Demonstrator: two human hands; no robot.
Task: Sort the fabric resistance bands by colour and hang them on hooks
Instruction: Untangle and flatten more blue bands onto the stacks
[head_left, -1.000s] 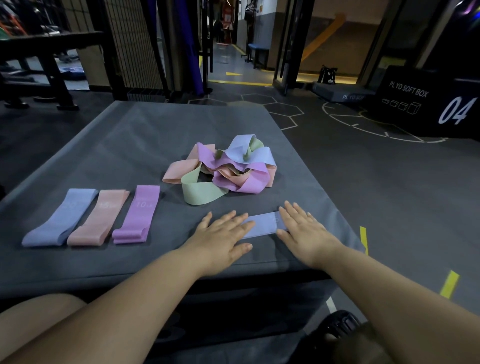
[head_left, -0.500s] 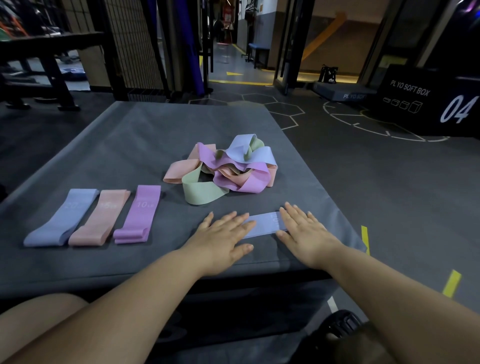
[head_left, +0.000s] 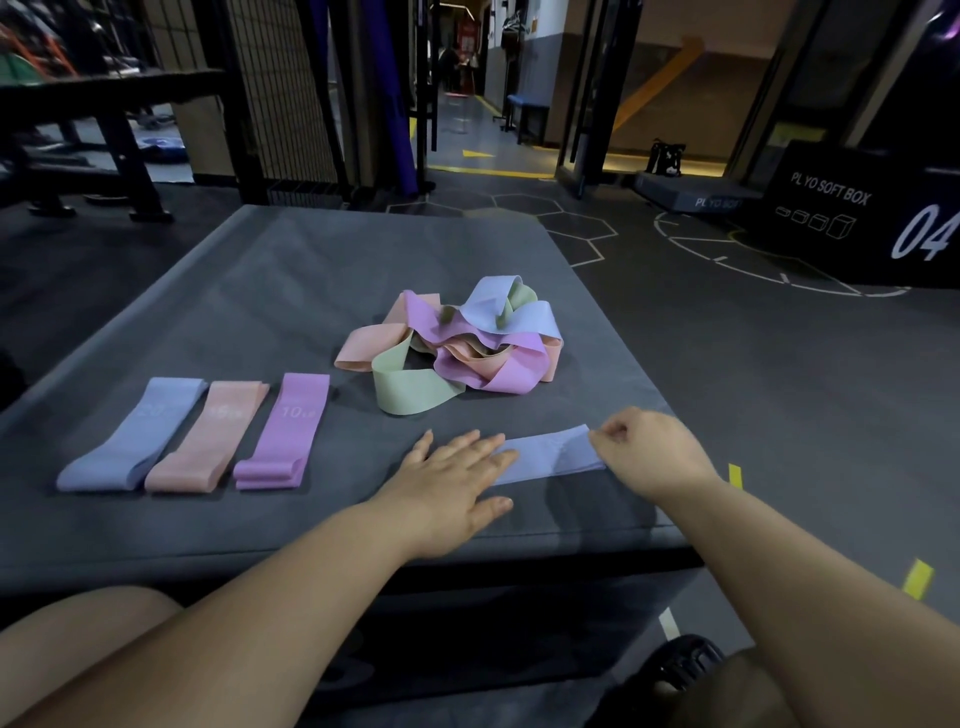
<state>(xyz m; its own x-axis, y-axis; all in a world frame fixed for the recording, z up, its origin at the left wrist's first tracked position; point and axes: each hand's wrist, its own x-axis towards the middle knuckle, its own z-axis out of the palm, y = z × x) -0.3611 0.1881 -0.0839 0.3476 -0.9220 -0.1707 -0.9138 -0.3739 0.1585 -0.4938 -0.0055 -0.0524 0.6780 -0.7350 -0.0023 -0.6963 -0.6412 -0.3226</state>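
Observation:
A flattened blue band (head_left: 550, 454) lies near the front edge of the grey padded platform (head_left: 260, 280). My left hand (head_left: 449, 483) presses flat on its left end, fingers spread. My right hand (head_left: 649, 449) pinches the band's right end with curled fingers. A tangled pile of bands (head_left: 457, 343) in pink, peach, green and blue sits behind. At the left lie three flat bands side by side: blue (head_left: 132, 436), peach (head_left: 208, 436) and pink (head_left: 283, 431). No hooks are in view.
The platform's front edge drops off just below my hands. Dark gym floor with yellow tape marks (head_left: 917, 579) lies to the right. A black plyo soft box (head_left: 872, 218) stands far right, a wire cage (head_left: 275, 93) and a rack behind.
My right hand has gone from lying flat on the blue band to pinching its right end, and it has shifted right. More of the band now shows. The left hand stays flat.

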